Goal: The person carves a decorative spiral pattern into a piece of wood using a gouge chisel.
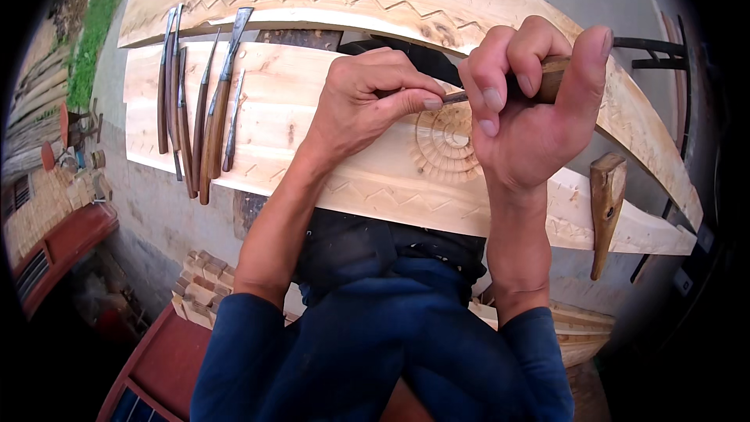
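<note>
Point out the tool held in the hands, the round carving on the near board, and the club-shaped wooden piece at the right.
Held tool (553,79): head view, on its wooden handle.
Round carving (444,144): head view, on its visible rings.
Club-shaped wooden piece (607,189): head view, on its broad upper part.

My two hands (371,94) (539,121), one held tool (553,78), two carved boards (273,98), at least six chisels (223,82), one wooden club (607,199).

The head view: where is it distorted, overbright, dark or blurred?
Head view, all remarks: fisheye curvature, black corners; near carved board pale and bright at its left end; detail lost in shade at lower left; left hand and right hand fairly sharp.
</note>
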### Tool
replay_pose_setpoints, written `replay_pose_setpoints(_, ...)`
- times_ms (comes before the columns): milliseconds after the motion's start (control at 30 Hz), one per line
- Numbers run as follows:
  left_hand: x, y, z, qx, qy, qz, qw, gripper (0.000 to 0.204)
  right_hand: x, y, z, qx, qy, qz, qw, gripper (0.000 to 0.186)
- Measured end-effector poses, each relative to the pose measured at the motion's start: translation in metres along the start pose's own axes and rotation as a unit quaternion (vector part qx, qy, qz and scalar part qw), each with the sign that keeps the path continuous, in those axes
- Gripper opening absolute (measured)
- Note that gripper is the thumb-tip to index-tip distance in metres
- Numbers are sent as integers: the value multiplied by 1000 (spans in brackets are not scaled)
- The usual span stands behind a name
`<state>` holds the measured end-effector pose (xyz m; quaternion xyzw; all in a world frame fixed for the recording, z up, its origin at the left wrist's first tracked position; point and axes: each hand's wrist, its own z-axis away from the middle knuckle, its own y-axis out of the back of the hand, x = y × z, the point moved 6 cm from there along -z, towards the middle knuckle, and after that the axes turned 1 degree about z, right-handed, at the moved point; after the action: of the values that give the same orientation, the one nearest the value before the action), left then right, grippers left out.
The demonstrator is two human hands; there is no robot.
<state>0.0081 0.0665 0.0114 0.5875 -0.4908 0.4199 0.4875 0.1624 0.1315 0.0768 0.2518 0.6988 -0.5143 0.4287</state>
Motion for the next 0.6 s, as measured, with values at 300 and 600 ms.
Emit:
replay_pose_setpoints(300, 1, 0, -2, -24, -26, -26, 999, 10, 6, 4, 0, -31, 0, 1, 1000, 71)
replay_pose_setpoints(600, 1, -2, -2, -21, -12, -5, 1000, 8, 6, 5, 1, -17, -8, -1, 1000, 71)
